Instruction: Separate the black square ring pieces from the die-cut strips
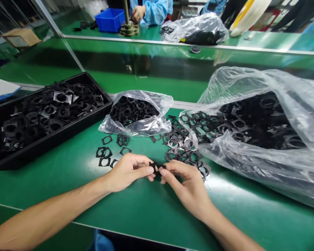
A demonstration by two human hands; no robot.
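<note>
Between both hands, just above the green table (pixel 136 212), is a small black flat part (pixel 157 165), seen nearly edge-on. My left hand (pixel 132 170) pinches its left end between thumb and fingers. The fingers of my right hand (pixel 187 184) are closed on its right end. Loose black ring-shaped plates (pixel 104 152) lie left of my left hand. Behind my right hand spreads a heap of similar black plates (pixel 183 139), some showing shiny faces. My fingers hide part of the held piece.
A black tray (pixel 54 134) full of such plates stands at left. A small clear bag (pixel 138 130) and a large clear bag (pixel 232 164) hold more. Beyond a metal rail (pixel 157 42), a co-worker's hand (pixel 138 14) is near a blue bin (pixel 110 21).
</note>
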